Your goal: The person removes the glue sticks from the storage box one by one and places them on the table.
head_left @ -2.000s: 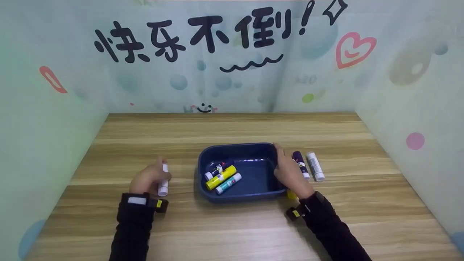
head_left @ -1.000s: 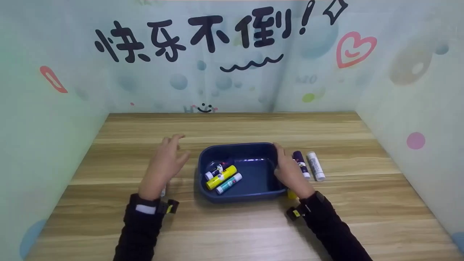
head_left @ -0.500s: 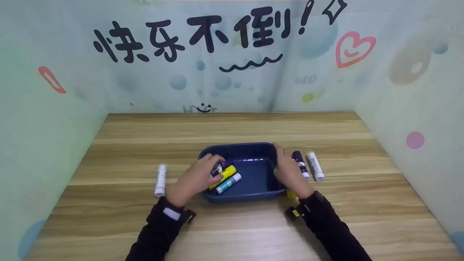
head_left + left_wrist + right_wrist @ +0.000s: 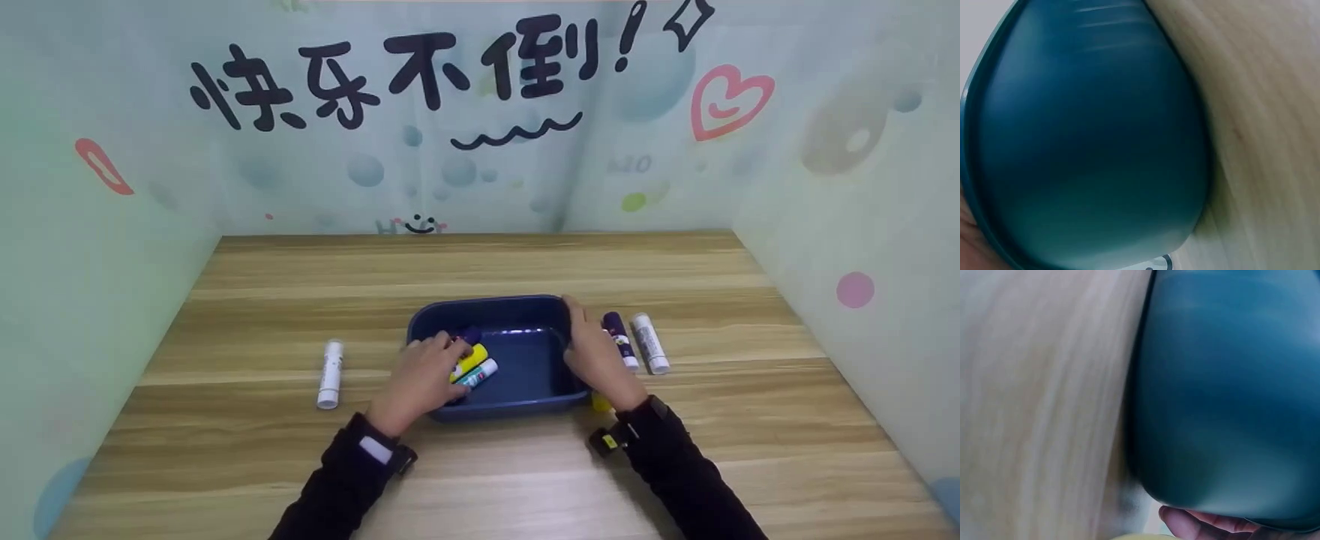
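A dark blue plastic bin point(image 4: 495, 409) sits mid-table, its outer wall point(image 4: 1095, 124) filling much of the left wrist view. My left hand point(image 4: 421, 379) reaches over its left rim, fingers and thumb about the glue sticks inside; whether they pinch one is hidden. Beside those fingers show a yellow glue stick point(image 4: 471, 360), a teal-and-white glue stick point(image 4: 478, 373) and a purple one point(image 4: 470, 335), partly covered. My right hand point(image 4: 598, 356) grips the bin's right rim; in the right wrist view its fingers point(image 4: 1185, 524) lie against the bin's outer side.
On the wooden table point(image 4: 480, 262), a white glue stick point(image 4: 330, 375) lies left of the bin. Right of my right hand lie a purple glue stick point(image 4: 621, 341) and a white glue stick point(image 4: 650, 343). Something yellow point(image 4: 601, 402) shows partly beneath the right wrist. Printed fabric walls enclose three sides.
My left hand has left the white glue stick, which stays on the table, and moved right into the bin onto the sticks there. The right hand keeps its hold on the rim.
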Demonstrator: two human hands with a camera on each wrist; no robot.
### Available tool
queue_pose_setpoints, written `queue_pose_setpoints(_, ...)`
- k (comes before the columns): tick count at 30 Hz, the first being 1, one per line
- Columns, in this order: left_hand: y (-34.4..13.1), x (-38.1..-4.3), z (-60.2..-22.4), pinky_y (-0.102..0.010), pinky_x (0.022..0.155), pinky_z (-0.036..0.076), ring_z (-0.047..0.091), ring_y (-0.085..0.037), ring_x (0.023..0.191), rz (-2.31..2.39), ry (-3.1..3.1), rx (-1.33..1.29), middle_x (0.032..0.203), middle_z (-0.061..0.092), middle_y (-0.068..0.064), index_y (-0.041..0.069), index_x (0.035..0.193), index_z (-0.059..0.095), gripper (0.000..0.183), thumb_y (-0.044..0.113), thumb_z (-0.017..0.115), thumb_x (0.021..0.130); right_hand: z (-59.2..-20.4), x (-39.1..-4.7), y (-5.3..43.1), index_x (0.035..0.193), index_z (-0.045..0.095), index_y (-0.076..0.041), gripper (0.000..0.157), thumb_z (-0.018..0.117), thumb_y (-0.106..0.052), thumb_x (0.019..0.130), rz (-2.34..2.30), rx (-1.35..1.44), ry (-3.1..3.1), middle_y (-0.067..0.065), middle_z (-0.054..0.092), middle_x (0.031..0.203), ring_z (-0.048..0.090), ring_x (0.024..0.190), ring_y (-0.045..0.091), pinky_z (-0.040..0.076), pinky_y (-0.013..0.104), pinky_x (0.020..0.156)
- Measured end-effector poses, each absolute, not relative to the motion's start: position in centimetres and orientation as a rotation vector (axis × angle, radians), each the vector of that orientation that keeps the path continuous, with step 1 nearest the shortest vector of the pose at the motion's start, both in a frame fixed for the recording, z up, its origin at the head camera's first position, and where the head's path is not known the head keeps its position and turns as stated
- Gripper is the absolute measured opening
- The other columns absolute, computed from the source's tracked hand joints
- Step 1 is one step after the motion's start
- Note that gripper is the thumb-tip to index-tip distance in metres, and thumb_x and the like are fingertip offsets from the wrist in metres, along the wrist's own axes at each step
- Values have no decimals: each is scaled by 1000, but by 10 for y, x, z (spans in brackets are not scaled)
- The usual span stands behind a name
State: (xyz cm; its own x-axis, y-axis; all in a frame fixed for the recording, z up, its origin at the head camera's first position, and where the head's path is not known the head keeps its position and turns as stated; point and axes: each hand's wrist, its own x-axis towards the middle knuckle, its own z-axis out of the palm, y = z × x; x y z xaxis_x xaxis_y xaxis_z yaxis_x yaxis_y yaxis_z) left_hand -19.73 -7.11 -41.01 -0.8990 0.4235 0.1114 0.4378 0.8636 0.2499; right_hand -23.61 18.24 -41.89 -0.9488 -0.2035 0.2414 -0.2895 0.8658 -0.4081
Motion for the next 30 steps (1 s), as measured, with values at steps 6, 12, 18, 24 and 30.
queue_pose_setpoints(6,-69,-197,-410,-41,84,40,57,-30,102,-356,-3023,-692,112,59,-13,18,129,54,63,35,77,73,-419,-236,182,140,31,4,71,54,10,73,648,371,-2844,31,49,125,57,85,40,49,48,69)
queue_pose_setpoints(12,-68,-199,-408,-41,84,39,54,-33,109,-229,-3083,-744,122,54,-17,29,134,49,65,37,75,75,-419,-236,182,141,31,3,74,56,9,72,655,357,-2862,30,49,125,57,79,38,49,46,64)
queue_pose_setpoints(18,-68,-200,-406,-41,87,40,48,-33,113,-70,-3117,-805,129,47,-19,40,138,41,66,37,70,80,-419,-236,182,140,32,3,73,57,10,71,648,360,-2841,30,50,123,57,75,38,48,46,60)
queue_pose_setpoints(24,-69,-200,-406,-40,84,40,47,-32,105,-47,-3065,-850,125,47,-18,41,134,47,61,29,71,80,-421,-236,182,139,33,5,71,56,10,72,643,384,-2823,31,50,122,57,75,37,48,45,60)
queue_pose_setpoints(30,-71,-199,-407,-40,77,42,46,-31,95,-96,-2975,-918,117,50,-18,43,125,56,55,18,70,79,-420,-235,183,140,30,3,74,55,9,71,650,374,-2848,30,50,124,55,70,36,46,44,57)
